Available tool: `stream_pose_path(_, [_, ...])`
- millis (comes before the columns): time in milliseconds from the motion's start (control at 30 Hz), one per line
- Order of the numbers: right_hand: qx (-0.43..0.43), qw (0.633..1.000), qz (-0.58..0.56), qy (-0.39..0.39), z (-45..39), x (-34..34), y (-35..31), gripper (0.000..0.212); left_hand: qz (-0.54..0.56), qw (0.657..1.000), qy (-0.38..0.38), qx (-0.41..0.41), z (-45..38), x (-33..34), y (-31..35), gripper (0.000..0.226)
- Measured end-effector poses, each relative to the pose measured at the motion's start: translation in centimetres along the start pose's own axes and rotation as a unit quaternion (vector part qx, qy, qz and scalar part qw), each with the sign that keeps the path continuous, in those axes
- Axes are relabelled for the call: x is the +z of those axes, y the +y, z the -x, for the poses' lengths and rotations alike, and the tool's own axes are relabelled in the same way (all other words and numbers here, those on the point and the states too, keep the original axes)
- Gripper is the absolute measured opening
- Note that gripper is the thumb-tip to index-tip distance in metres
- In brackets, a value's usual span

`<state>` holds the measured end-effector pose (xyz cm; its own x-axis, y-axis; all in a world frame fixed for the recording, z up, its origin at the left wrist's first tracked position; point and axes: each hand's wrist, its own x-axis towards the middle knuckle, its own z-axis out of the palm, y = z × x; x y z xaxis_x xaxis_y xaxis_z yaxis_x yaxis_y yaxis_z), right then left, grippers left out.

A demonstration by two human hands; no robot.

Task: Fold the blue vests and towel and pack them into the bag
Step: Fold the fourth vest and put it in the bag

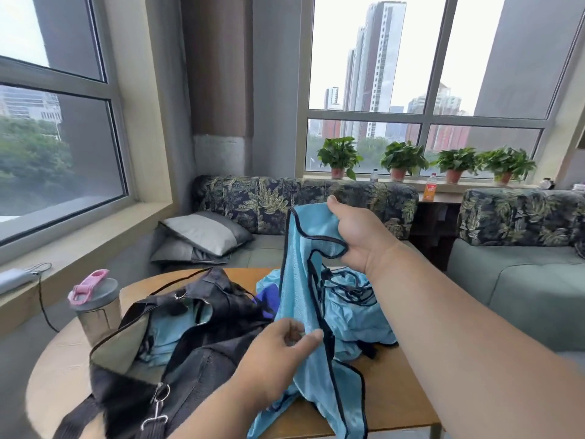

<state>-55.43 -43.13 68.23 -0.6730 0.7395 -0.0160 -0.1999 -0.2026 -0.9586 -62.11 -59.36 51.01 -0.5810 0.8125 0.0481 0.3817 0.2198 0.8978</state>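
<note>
A light blue vest [299, 280] with dark trim hangs lifted above the wooden table [402, 397]. My right hand [354, 236] grips its top edge, raised over the table's far side. My left hand [278, 353] pinches the vest's lower part between thumb and fingers. Behind the vest lies a crumpled heap of blue vests [351, 315] with dark cords. A darker blue cloth [267, 301] peeks out beside the heap. The black bag [196, 353] lies open on the table's left half, with light blue fabric [164, 334] showing inside it.
A shaker bottle [96, 308] with a pink lid stands at the table's left edge. A patterned sofa [272, 204] with grey pillows [202, 236] runs behind the table. Potted plants [402, 160] and an orange bottle [430, 186] line the window sill.
</note>
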Motion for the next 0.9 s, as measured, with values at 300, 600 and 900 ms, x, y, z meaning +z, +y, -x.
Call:
stream_pose_path(300, [-0.03, 0.999, -0.004, -0.012, -0.4, -1.1, 1.2, 0.041, -0.094, 0.992, 0.083, -0.026, -1.8, 1.7, -1.2, 0.02])
stream_pose_path(600, [-0.005, 0.946, 0.324, 0.025, 1.4, -6.0, 7.8, 0.027, 0.117, 0.988, 0.102, -0.005, -2.2, -1.7, 2.6, 0.018])
stream_pose_path(900, [0.051, 0.889, 0.422, -0.172, 6.8, -6.9, 16.5, 0.055, 0.125, 0.986, 0.104, 0.02, -4.1, -1.1, 3.9, 0.027])
